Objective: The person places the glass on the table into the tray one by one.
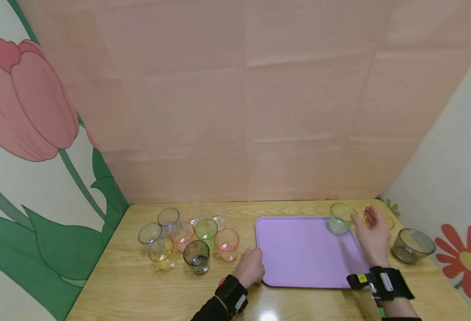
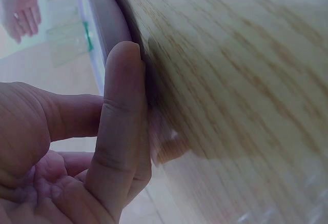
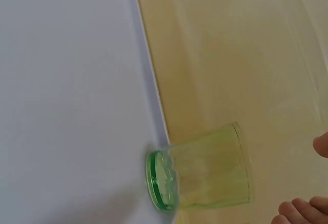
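A lilac rectangular tray (image 1: 307, 254) lies on the wooden table. My left hand (image 1: 249, 267) pinches its left edge near the front corner; in the left wrist view the fingers (image 2: 120, 116) lie along the outside of the rim. On the far right corner of the tray stands a pale green glass (image 1: 340, 225), upright. Beside it is my right hand (image 1: 372, 236), fingers loose and holding nothing. In the right wrist view a gap shows between its fingertips (image 3: 302, 211) and the green glass.
Several tinted glasses stand grouped left of the tray, among them a dark grey glass (image 1: 197, 258), a yellow glass (image 1: 162, 255) and a red-rimmed glass (image 1: 227, 247). A larger smoky glass (image 1: 412, 247) stands near the table's right edge. A peach-coloured sheet (image 1: 243, 111) backs the table.
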{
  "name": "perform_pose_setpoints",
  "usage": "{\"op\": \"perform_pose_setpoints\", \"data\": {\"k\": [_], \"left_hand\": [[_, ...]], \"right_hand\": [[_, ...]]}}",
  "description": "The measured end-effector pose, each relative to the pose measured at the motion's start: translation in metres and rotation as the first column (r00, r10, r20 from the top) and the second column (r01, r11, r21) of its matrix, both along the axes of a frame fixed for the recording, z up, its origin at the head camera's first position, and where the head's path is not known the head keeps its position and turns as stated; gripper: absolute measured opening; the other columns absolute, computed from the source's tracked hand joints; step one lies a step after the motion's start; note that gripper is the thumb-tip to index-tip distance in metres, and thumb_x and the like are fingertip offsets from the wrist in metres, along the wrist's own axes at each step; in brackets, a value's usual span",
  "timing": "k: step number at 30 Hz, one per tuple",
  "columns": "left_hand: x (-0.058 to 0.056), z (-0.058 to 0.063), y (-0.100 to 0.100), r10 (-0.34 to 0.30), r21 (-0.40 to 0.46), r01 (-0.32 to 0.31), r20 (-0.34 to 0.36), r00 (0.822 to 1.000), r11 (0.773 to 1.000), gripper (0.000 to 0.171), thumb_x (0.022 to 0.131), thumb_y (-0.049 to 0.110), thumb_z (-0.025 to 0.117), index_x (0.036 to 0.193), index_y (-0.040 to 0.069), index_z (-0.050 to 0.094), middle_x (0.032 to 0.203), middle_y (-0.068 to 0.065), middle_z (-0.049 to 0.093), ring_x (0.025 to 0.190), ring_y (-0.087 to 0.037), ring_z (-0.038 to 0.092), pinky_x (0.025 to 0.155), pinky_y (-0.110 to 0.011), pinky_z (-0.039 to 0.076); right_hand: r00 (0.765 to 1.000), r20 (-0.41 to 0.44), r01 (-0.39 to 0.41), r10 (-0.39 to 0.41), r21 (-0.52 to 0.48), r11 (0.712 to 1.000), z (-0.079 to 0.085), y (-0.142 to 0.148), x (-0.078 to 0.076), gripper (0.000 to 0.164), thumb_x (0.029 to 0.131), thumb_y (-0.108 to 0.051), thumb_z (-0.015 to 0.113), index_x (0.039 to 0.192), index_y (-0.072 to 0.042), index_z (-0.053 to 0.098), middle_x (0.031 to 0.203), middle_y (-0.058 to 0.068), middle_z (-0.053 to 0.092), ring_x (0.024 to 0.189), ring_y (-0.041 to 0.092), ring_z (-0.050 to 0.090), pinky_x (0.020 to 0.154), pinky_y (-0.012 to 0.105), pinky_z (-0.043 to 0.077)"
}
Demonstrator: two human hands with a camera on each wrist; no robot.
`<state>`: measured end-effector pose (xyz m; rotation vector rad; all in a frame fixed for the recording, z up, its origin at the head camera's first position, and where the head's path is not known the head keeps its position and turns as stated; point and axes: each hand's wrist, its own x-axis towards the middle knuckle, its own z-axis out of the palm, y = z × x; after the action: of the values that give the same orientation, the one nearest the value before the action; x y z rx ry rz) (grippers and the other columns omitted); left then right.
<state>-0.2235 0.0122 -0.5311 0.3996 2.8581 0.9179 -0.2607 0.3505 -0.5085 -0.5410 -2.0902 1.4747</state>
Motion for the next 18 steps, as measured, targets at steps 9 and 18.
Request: {"op": "perform_pose_setpoints", "data": {"k": [9,18], "left_hand": [[0.000,0.000,0.001,0.000,0.002,0.000,-0.005,1.000,1.000,0.012,0.076,-0.006,0.066,0.071,0.004,0.061,0.068,-0.011,0.063,0.054,-0.019,0.057,0.043,-0.024,0.041],[0.000,0.001,0.001,0.001,0.005,-0.001,0.006,1.000,1.000,0.012,0.078,-0.006,0.065,0.072,0.004,0.061,0.069,-0.010,0.062,0.054,-0.019,0.056,0.043,-0.024,0.041]], "right_hand": [[0.988,-0.054,0.150,-0.145,0.084,0.985,0.005,0.019,0.018,0.051,0.094,-0.025,0.063,0.143,-0.016,0.052,0.146,0.008,0.052,0.133,0.015,0.047,0.113,0.024,0.033],[0.946,-0.199,0.303,-0.257,0.255,0.918,-0.001,0.050,0.038,0.055,0.090,-0.019,0.065,0.143,-0.018,0.050,0.146,0.010,0.051,0.128,0.021,0.051,0.111,0.031,0.035]]}}
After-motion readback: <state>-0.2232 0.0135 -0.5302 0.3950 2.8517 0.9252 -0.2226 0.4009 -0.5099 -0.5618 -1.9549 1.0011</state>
